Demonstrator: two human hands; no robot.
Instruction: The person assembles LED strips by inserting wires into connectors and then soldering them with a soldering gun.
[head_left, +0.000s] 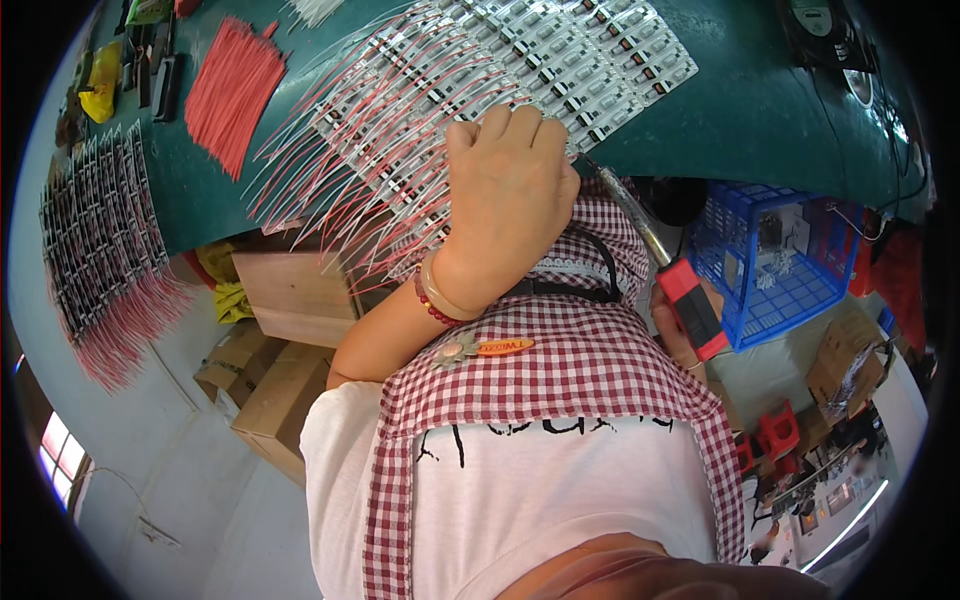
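Work surface is a green bench top point(745, 125), curved by the lens, running across the top of your view. The board panel point(610, 70) sits on it near the middle, front corner toward you, rows of small parts facing up; red and white leads point(385, 150) fan off its left half, some hanging past the bench edge. Left of that: a red wire bundle point(232, 95) lying flat, then a wired board batch point(100, 230) at the far left, its red tails toward you. Black soldering station point(825, 25) stands upper right. Pale floor point(235, 520) below, window point(62, 455) low left, red stools point(778, 430) low right. Containers: blue plastic crate point(745, 325) below the bench on your right, pale scraps inside; cardboard box point(840, 355) just beyond it, some whitish material in or against it, can't tell which. On your left, a light brown box point(295, 295) under the bench and a taller carton point(285, 405) nearer you; contents unclear. Your left hand point(510, 185) is over the panel's near edge, fingers curled, tips hidden, so can't tell if it's pinching anything. Your right hand point(670, 325) is wrapped round the red-and-black handle of the soldering iron point(697, 310), shaft angled up-left, front end beside your left hand.
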